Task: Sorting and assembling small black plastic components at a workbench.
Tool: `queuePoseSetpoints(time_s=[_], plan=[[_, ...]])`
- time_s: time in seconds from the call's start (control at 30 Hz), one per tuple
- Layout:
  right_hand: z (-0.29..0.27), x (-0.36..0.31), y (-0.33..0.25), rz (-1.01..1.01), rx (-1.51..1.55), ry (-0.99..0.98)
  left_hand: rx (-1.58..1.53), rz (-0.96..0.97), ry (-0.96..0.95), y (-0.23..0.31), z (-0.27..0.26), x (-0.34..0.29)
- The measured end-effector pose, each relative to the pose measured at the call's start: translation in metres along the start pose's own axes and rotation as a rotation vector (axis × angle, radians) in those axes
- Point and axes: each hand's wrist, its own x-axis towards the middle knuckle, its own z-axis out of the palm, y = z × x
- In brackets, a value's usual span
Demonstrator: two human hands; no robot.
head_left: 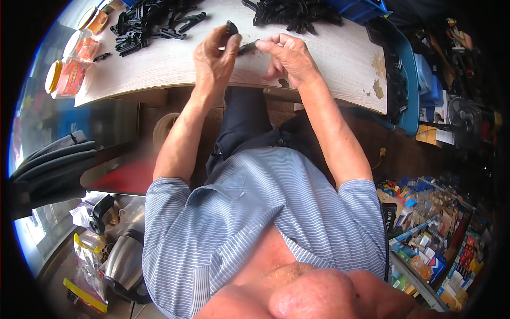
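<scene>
Over the near part of a pale wood-grain table (159,69), both of my hands are raised close together. Thumb and fingers of my left hand (215,58) pinch a small black plastic piece (231,27). My right hand (292,57) has its thumb and forefinger closed on one end of a slim dark plastic piece (248,48), which points toward the left hand. Whether the two pieces touch, I cannot tell. Beyond my left hand lies a heap of black plastic parts (133,33); a second heap of black parts (297,15) is spread beyond my right hand.
Several jars with yellow or orange lids stand along the left edge, one a red-labelled jar (71,77). A blue crate (361,9) sits at the far right. Beside the table's right end is a teal tub (410,90) holding black parts. A steel kettle (125,260) stands lower left.
</scene>
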Motion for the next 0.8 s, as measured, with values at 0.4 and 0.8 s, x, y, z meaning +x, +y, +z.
queuePoseSetpoints(time_s=[0.4,0.8], plan=[[0.006,0.02,0.006,0.077,-0.117,0.209,0.652,0.442,-0.155,-0.006,-0.002,-0.002],[0.011,0.028,0.015,0.094,-0.285,0.297,0.872,0.437,-0.26,0.002,0.001,0.002]])
